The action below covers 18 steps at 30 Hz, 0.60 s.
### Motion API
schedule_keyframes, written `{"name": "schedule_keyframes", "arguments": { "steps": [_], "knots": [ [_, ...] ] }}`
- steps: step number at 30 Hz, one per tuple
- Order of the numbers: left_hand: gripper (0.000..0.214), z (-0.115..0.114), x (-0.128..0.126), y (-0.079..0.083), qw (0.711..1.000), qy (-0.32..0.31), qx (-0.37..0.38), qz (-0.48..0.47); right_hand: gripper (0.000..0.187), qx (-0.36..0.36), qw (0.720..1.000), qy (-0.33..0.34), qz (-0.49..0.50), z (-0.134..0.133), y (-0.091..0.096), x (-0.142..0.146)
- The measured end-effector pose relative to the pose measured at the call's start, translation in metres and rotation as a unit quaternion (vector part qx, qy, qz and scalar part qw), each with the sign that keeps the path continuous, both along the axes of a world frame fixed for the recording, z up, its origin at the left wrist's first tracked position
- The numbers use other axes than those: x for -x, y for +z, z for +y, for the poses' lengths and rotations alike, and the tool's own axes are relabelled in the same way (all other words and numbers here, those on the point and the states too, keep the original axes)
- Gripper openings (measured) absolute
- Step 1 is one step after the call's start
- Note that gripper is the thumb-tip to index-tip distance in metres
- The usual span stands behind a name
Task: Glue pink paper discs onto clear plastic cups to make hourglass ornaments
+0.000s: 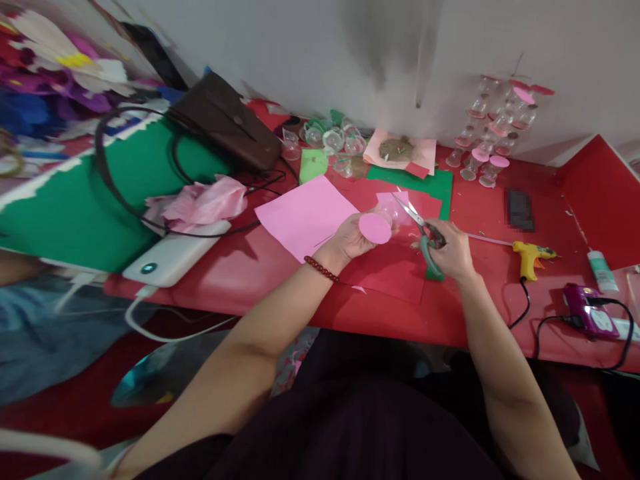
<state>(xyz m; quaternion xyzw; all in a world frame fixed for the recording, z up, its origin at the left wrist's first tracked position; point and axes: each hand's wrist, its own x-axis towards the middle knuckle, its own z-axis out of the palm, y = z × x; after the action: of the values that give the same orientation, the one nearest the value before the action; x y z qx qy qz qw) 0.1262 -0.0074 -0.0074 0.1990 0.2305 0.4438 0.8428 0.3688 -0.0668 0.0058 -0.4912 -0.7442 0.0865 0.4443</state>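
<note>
My left hand (354, 237) is closed around a small clear plastic cup (391, 212). A round pink paper disc (375, 228) covers its near end, and a squarish pink paper piece (387, 199) sits at the far end. In my right hand (453, 252) are scissors (429, 248) with grey-green handles. Their blades are parted and reach the pink paper's edge; whether they touch it I cannot tell. Beneath both hands lie red paper sheets (395, 280), with a larger pink sheet (305, 217) to the left.
A yellow glue gun (533, 259), a glue bottle (603, 271) and a purple plug adapter (590, 312) are at right. Stacked plastic cups (487, 133) stand against the wall. A brown bag (227, 120), looping cables and a white power bank (175, 257) occupy the left.
</note>
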Motion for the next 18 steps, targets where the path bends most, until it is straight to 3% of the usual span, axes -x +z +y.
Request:
{"name": "schedule_keyframes", "arguments": {
  "steps": [6,18],
  "knots": [
    [0.022,0.001,0.002,0.0,1.0,0.008,0.012,-0.005,0.04,0.014,1.0,0.007,0.001,0.0,0.002,-0.001],
    [0.038,-0.008,-0.003,0.029,0.997,0.018,0.019,0.071,0.031,0.035,0.999,0.016,0.008,0.0,0.006,-0.006]
  ]
}}
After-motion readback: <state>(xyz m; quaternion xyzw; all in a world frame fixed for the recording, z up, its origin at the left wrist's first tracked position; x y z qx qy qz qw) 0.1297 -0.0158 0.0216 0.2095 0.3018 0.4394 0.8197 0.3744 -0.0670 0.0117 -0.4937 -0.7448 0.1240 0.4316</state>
